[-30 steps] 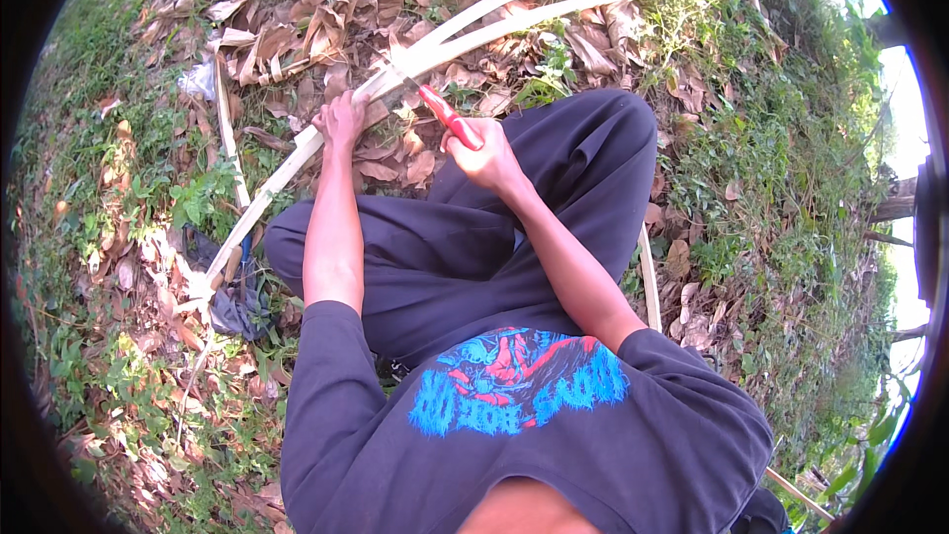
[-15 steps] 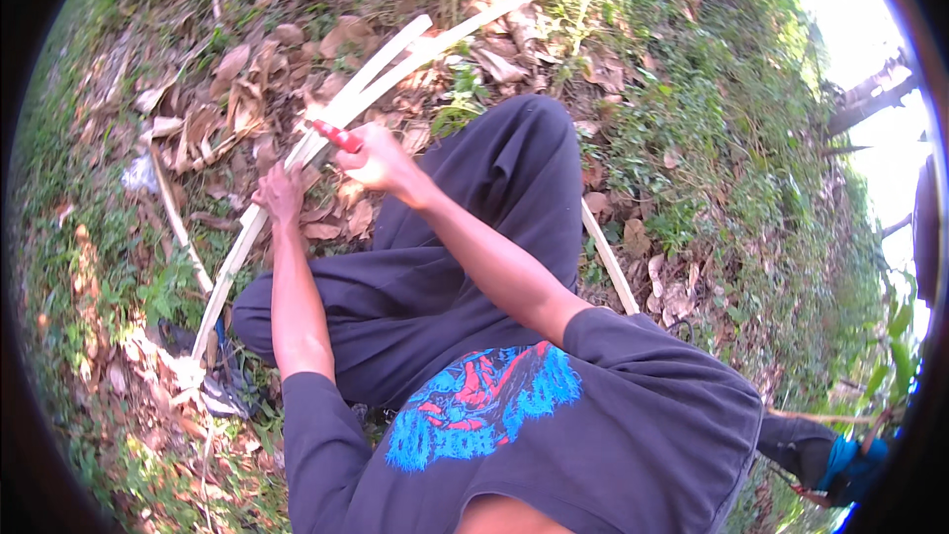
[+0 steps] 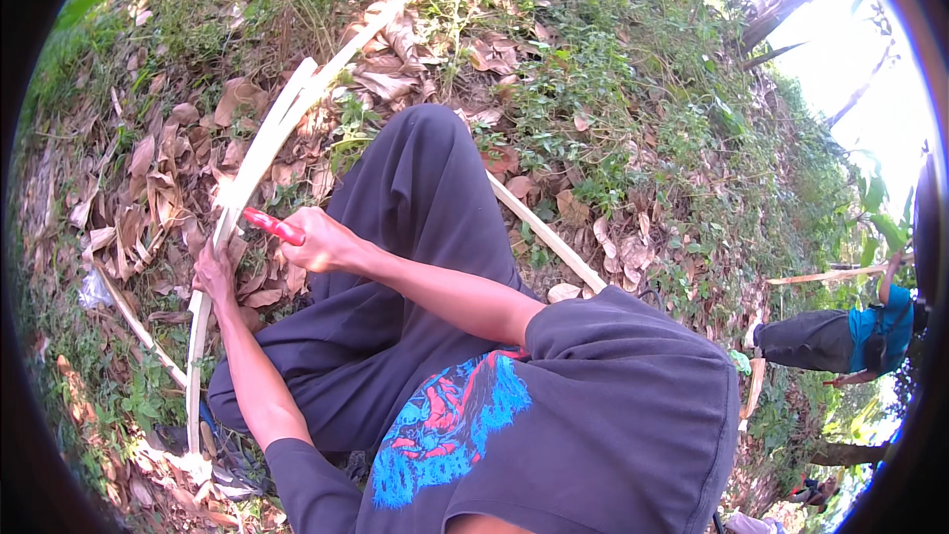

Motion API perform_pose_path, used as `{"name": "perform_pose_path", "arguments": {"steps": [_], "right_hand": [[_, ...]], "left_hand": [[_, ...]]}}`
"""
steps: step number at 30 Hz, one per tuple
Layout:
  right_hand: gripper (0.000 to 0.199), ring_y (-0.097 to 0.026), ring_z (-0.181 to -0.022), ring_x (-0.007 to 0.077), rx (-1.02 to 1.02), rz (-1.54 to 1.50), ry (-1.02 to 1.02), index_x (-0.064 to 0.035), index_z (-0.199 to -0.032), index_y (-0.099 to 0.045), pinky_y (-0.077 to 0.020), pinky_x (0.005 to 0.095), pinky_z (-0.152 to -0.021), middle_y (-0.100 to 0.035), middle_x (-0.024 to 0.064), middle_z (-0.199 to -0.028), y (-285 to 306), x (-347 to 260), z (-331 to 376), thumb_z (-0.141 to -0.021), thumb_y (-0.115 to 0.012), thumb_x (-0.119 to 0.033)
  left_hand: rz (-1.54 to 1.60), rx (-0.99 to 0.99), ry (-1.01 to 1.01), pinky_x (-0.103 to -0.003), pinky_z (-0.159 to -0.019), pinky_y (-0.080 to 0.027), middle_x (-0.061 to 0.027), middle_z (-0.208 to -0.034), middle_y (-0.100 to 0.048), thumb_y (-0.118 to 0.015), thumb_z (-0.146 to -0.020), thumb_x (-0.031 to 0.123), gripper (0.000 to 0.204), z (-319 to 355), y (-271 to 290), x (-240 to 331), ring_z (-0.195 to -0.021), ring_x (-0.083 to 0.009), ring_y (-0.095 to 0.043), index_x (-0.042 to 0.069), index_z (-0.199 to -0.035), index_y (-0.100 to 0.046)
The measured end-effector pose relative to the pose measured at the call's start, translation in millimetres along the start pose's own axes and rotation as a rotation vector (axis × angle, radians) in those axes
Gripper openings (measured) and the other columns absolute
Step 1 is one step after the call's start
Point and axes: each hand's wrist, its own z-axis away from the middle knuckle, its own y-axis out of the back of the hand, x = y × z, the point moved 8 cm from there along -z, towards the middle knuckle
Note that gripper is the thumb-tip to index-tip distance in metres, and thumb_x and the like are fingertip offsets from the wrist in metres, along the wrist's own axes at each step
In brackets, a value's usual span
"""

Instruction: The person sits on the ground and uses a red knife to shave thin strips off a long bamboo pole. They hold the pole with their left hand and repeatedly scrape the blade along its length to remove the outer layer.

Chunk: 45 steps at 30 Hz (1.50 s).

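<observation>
A long pale strip of split wood slants past my bent knee, its far part parted into two lengths. My left hand is closed around it below the parting, and its near end runs down beside my left leg. In my closed right hand is a red-handled knife. The knife's front end meets the strip just above my left hand; its blade cannot be made out against the pale wood.
Dry leaves and low grass cover the ground. Another pale strip lies beyond my right leg, and a thin stick with clear plastic at the left. A person in blue is at the far right near a long pale piece.
The view has swung to the right, so my hands and the strip sit lower and farther left in it. More of the other person shows. Both hands keep their hold.
</observation>
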Motion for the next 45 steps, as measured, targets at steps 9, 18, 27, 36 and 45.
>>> {"name": "perform_pose_path", "arguments": {"steps": [9,18,27,36,45], "right_hand": [[0.015,-0.046,-0.046,0.0154,-0.137,-0.140,0.015,-0.0023,-0.066,-0.047,-0.0377,0.0393,-0.046,-0.046,0.0048,-0.053,-45,24,-23,-0.075,-0.058,-0.009],[0.019,-0.046,-0.049,0.0114,-0.045,0.082,-0.030,0.0002,-0.065,-0.052,-0.0398,0.0347,-0.049,-0.049,0.0051,-0.053,-5,-5,-14,-0.078,-0.057,-0.012],[0.024,-0.048,-0.049,0.0135,-0.063,-0.009,0.051,-0.0009,-0.063,-0.050,-0.0415,0.0362,-0.049,-0.047,0.0074,-0.052,-40,36,-47,-0.077,-0.063,-0.015],[0.010,-0.059,-0.052,0.0383,0.050,0.187,0.250,-0.0014,-0.064,-0.056,-0.0448,0.0476,-0.050,-0.058,0.0201,-0.058,-38,22,-3,-0.067,-0.061,-0.009],[0.011,-0.058,-0.055,0.0372,0.033,0.179,0.157,-0.0006,-0.060,-0.055,-0.0424,0.0493,-0.053,-0.058,0.0190,-0.057,-40,42,5,-0.062,-0.060,-0.010]], "left_hand": [[-0.016,0.018,-0.055,-0.051,-0.092,-0.043,-0.0160,-0.113,-0.065,-0.059,-0.096,0.035,0.043,-7,-7,-10,-0.104,-0.0395,-0.057,0.013,-0.132,-0.062],[-0.087,0.039,0.162,-0.054,-0.094,-0.034,-0.0036,-0.118,-0.069,-0.060,-0.094,0.046,0.043,3,6,-12,-0.112,-0.0291,-0.058,0.020,-0.127,-0.067],[-0.140,0.121,0.097,-0.059,-0.095,-0.038,-0.0063,-0.116,-0.069,-0.059,-0.091,0.049,0.045,-3,19,17,-0.111,-0.0310,-0.060,0.023,-0.127,-0.066],[0.018,-0.218,0.109,-0.052,-0.087,-0.049,-0.0215,-0.111,-0.070,-0.059,-0.091,0.056,0.059,-31,-9,-14,-0.100,-0.0420,-0.065,0.006,-0.119,-0.068],[0.114,-0.124,-0.162,-0.054,-0.077,-0.049,-0.0197,-0.098,-0.069,-0.054,-0.094,0.058,0.055,-12,17,102,-0.089,-0.0425,-0.064,0.007,-0.108,-0.068]]}}
